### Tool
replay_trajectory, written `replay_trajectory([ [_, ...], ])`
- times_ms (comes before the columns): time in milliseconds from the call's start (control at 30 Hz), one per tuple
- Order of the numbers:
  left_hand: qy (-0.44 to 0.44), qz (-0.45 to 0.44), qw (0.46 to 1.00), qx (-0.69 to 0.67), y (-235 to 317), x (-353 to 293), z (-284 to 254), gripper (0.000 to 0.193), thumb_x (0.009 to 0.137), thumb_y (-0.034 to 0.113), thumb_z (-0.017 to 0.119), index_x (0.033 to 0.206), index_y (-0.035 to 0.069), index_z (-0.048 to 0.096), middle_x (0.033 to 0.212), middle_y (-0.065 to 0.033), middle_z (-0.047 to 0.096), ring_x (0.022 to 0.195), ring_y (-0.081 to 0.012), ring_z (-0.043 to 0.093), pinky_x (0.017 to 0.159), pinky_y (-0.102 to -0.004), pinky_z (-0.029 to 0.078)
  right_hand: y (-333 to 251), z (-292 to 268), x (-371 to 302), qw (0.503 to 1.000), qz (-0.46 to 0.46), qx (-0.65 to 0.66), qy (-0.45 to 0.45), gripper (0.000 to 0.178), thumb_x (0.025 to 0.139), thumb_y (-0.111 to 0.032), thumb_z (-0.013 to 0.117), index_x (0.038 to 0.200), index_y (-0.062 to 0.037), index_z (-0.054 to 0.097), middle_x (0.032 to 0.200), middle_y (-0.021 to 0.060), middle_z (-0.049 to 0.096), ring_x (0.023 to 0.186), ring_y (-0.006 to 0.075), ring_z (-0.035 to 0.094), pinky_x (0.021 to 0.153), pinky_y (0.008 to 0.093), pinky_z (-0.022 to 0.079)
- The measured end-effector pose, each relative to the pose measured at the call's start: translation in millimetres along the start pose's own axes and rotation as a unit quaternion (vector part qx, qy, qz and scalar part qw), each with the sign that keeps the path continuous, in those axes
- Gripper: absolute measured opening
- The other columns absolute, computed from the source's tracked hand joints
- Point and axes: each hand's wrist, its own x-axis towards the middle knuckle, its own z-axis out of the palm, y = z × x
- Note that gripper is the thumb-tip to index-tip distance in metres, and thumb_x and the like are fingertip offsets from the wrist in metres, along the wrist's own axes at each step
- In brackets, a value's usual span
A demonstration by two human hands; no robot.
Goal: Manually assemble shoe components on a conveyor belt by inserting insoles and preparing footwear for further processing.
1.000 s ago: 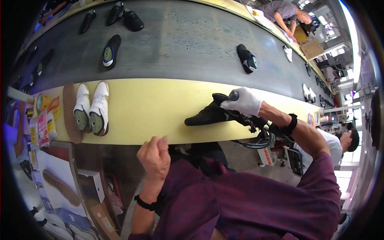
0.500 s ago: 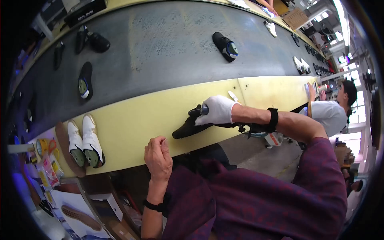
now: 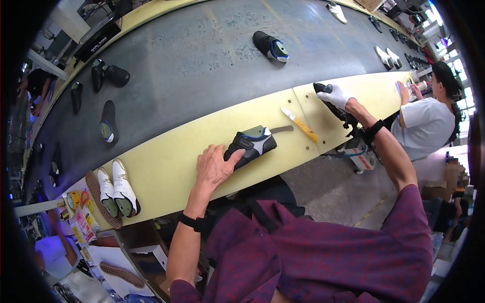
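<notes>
Across the near end of a black shoe (image 3: 255, 146) lies my bare left hand (image 3: 214, 164), its thumb and fingers gripping it. A green insert shows in the shoe's opening, and a grey strap crosses its side. My right hand (image 3: 337, 96), in a white glove, is farther right over the table, closed around a dark object (image 3: 322, 88) whose kind I cannot make out. Between my hands lie a tool with a yellow handle (image 3: 307, 131) and pale blade, and a thin grey strip (image 3: 282, 129) reaching to the shoe.
White shoes (image 3: 124, 187) stand at the left of the yellow table (image 3: 172, 166) beside a brown sole (image 3: 96, 189). Beyond runs a dark belt (image 3: 202, 65) carrying black shoes (image 3: 271, 46). A co-worker in white (image 3: 429, 116) sits at the right.
My right hand has moved away to the right and farther off. My left hand has moved onto the black shoe, which now shows its strap and opening. The yellow handle has come into view.
</notes>
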Motion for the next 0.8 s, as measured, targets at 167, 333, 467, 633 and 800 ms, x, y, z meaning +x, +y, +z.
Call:
replay_trajectory([
  [167,-0.059,0.03,0.997,-0.048,12.6,-14.2,9.4,0.086,0.095,0.067,0.072,0.139,-0.006,0.066,0.123,-0.0285,0.071,0.118,-0.0442,0.066,0.105,-0.0528,0.05,36.0,13.4,22.6,0.986,-0.064,0.035,0.147,0.053,0.096,-0.044,0.081,0.113,0.0026,0.062,0.097,0.0171,0.071,0.091,0.0299,0.067,0.085,0.0418,0.055],
  [333,-0.006,0.074,0.994,-0.082,22.4,-24.1,18.0,0.081,0.09,0.054,0.081,0.141,-0.005,0.063,0.132,-0.0241,0.071,0.124,-0.0416,0.063,0.107,-0.0513,0.05,1.3,20.3,0.6,0.864,-0.282,-0.13,0.397,0.048,0.093,-0.03,0.083,0.128,-0.0008,0.067,0.116,0.0244,0.072,0.108,0.0426,0.068,0.098,0.0498,0.054],
  [467,-0.072,0.088,0.99,-0.086,23.0,4.4,-0.5,0.073,0.093,0.046,0.079,0.143,-0.004,0.063,0.133,-0.0225,0.07,0.126,-0.0401,0.062,0.109,-0.0504,0.05,-122.0,87.2,-111.9,0.875,-0.449,-0.028,0.18,0.051,0.084,-0.019,0.086,0.13,-0.0056,0.068,0.129,0.0183,0.07,0.122,0.0417,0.066,0.105,0.0504,0.052],
  [633,-0.065,0.144,0.982,-0.099,13.1,33.7,-6.8,0.052,0.103,0.032,0.068,0.141,-0.003,0.064,0.131,-0.0227,0.07,0.123,-0.0418,0.063,0.108,-0.0505,0.05,-173.2,141.9,-128.4,0.853,-0.517,-0.017,0.066,0.068,0.079,-0.02,0.09,0.138,-0.0031,0.061,0.143,0.0184,0.063,0.127,0.0423,0.062,0.108,0.0503,0.051],
  [800,0.123,0.155,0.978,-0.061,36.2,-8.5,-0.8,0.048,0.099,0.019,0.072,0.141,-0.002,0.062,0.136,-0.0219,0.066,0.132,-0.0407,0.058,0.115,-0.0521,0.044,-155.3,157.5,-107.5,0.862,-0.497,0.043,0.085,0.062,0.083,-0.021,0.089,0.136,-0.0024,0.063,0.131,0.0196,0.067,0.121,0.0431,0.064,0.104,0.0511,0.053],
])
